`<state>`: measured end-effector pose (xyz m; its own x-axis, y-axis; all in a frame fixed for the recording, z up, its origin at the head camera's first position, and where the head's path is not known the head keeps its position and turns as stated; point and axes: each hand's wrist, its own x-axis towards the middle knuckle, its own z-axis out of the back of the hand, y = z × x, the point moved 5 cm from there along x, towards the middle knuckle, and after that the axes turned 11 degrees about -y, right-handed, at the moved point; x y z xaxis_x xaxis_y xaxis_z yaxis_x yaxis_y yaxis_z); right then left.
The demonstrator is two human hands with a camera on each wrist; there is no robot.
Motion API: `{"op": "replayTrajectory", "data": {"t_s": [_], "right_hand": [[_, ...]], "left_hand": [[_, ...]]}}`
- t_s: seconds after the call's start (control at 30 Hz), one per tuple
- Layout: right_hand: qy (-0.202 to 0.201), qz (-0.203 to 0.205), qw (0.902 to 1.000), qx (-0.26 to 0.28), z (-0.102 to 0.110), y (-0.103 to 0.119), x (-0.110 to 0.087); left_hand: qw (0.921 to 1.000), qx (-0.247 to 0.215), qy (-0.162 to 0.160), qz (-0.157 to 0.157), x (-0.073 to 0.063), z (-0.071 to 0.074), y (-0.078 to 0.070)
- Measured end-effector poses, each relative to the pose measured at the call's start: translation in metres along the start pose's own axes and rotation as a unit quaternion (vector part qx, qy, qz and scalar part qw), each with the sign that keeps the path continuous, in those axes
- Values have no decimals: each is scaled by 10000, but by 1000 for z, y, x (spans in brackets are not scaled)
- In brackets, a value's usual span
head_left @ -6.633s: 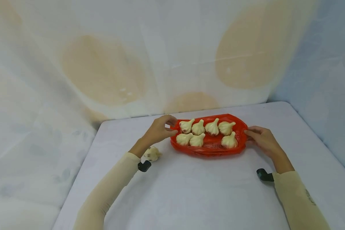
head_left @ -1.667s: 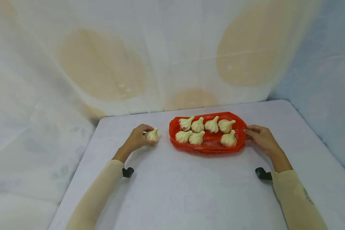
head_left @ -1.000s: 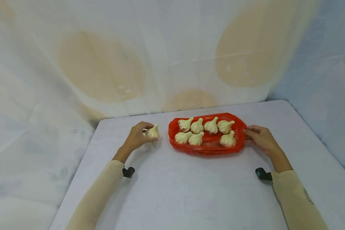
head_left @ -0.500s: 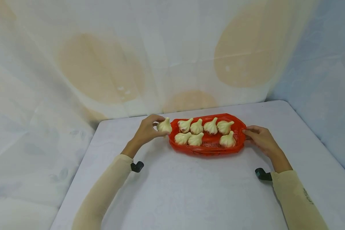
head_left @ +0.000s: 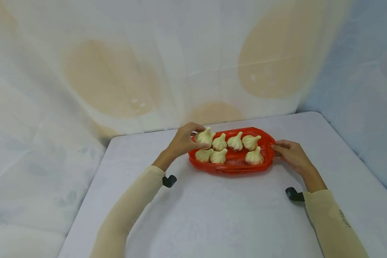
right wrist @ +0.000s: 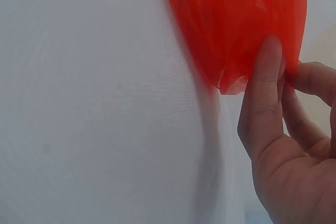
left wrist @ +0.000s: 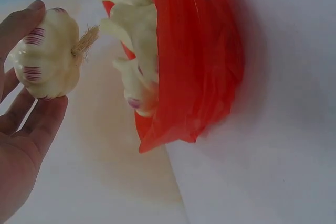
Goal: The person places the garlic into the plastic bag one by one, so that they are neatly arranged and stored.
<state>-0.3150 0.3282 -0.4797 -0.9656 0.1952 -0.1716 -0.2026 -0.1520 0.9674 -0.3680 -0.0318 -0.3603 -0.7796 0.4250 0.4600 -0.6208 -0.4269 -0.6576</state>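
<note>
My left hand (head_left: 182, 141) holds a garlic bulb (head_left: 204, 138) over the left end of a tray wrapped in red plastic (head_left: 227, 170). In the left wrist view, the thumb and fingers grip this pale bulb (left wrist: 52, 53) by its sides, its root tuft facing the tray. Underneath, it partly hides the back-left bulb. More garlic bulbs (head_left: 235, 142) lie in two rows inside, with a gap in the front row left of one bulb (head_left: 254, 156). At the tray's right end my right hand (head_left: 295, 157) pinches the red plastic rim (right wrist: 236, 30) between thumb and fingers.
A white cloth covers the table (head_left: 225, 211). The tray stands near its back edge, close to a pale curtain (head_left: 180, 64) with tan round patches. A bluish curtain (head_left: 367, 107) hangs along the right side.
My left hand let go of the tray's left rim, took the loose garlic bulb from the table, lifted it and carried it right, over the tray. The right hand stays at the rim.
</note>
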Motion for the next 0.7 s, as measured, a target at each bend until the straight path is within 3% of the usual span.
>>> {"op": "replayTrajectory", "data": {"t_s": [0.13, 0.37, 0.6, 0.7], "right_hand": [[-27, 1, 10000, -36, 0, -1, 0], [-25, -12, 10000, -73, -2, 0, -2], [-6, -17, 10000, -76, -5, 0, -3], [-6, -11, 9998, -174, -5, -1, -3]], "left_hand": [[9996, -232, 118, -105, 3, -18, -5], [9991, -162, 327, -197, 7, -44, -14], [9990, -37, 446, -40, 7, -61, -16], [9984, -295, 481, 40, 7, -69, -18]]}}
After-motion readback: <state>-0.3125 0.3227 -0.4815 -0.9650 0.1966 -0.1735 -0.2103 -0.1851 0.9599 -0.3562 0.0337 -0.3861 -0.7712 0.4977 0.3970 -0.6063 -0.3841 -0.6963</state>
